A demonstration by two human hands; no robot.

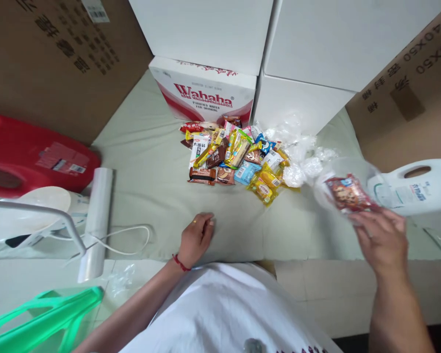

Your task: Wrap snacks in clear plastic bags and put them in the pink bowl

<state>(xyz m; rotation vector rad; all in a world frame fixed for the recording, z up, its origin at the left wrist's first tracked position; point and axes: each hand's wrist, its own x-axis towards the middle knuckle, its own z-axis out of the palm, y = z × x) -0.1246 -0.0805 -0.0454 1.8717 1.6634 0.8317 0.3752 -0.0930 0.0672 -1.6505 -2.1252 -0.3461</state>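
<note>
My right hand (384, 240) is closed on the near edge of a red snack packet (349, 192) with cookies pictured on it, held up at the right. A clear, round, thin plastic piece (321, 189) surrounds the packet; blur hides whether it is a bowl or a bag. My left hand (196, 240) rests on the pale green cloth (143, 147) with its fingers curled and nothing visible in them. Beyond it lies a pile of small wrapped snacks (226, 154) in several colours. Crumpled clear plastic bundles (301, 147) sit to the pile's right.
A Wahaha water carton (206, 88) and white boxes (305, 44) stand behind the pile. Brown cartons (59, 59) flank both sides. At left are a red jug (33, 152), a plastic film roll (97, 215) and a green stool (51, 318). A white detergent bottle (422, 186) lies at right.
</note>
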